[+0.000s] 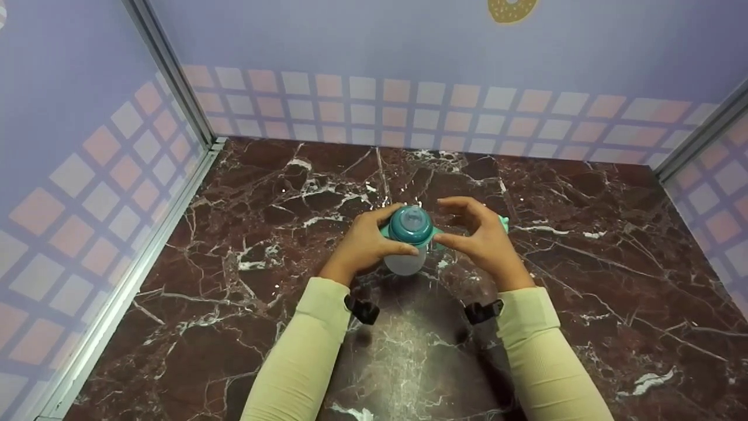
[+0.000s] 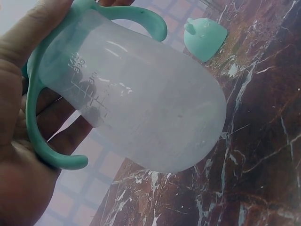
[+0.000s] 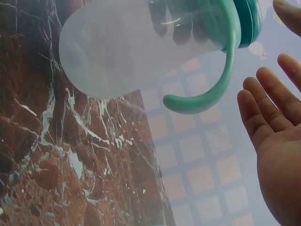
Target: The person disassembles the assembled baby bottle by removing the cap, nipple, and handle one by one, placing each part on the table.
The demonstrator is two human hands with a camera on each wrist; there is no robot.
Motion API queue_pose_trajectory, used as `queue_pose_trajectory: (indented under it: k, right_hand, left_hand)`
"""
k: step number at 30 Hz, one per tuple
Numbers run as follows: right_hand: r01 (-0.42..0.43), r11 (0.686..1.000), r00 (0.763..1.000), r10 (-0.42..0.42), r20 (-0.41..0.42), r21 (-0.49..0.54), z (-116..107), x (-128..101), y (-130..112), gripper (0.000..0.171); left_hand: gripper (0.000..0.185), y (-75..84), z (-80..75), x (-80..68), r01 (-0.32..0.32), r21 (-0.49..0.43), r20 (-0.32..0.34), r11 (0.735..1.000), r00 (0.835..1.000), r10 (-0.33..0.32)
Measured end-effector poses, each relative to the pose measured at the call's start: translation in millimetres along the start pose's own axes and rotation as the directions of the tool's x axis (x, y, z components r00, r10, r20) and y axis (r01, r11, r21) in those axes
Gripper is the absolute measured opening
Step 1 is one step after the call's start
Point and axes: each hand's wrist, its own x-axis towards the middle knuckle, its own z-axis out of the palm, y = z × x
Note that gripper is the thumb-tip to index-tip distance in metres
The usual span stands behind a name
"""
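Bottle [image 1: 404, 264] in left hand [image 1: 363, 242], well apart from walls [image 1: 409, 47].

At lower centre, creased pale-yellow sleeves [image 1: 295, 356] end in broad cuffs [image 1: 529, 311]; blocky black mounts [image 1: 364, 311] sit at their inner edges.

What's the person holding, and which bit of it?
The left hand holds the bottle round its upper part, near the green handles. The right hand holds nothing.
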Motion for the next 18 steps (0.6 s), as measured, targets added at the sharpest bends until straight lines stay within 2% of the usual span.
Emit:
queue_pose_trajectory:
  k: [10, 18]
  right_hand:
    - [-0.003, 1.0, 1.0, 0.003, 0.015, 0.029, 6.4, 2.4, -1.5, 0.057]
    - [0.02, 0.998, 1.0, -0.022, 0.021, 0.067, 10.9, 4.0, -3.2, 0.06]
  left_hand:
    - [0.09, 1.1, 2.1, 2.1, -0.027, -0.027, 0.008, 0.999, 1.0, 0.028]
    - [0.076, 1.8, 2.3, 2.7, -0.067, -0.049, 0.025, 0.997, 0.997, 0.068]
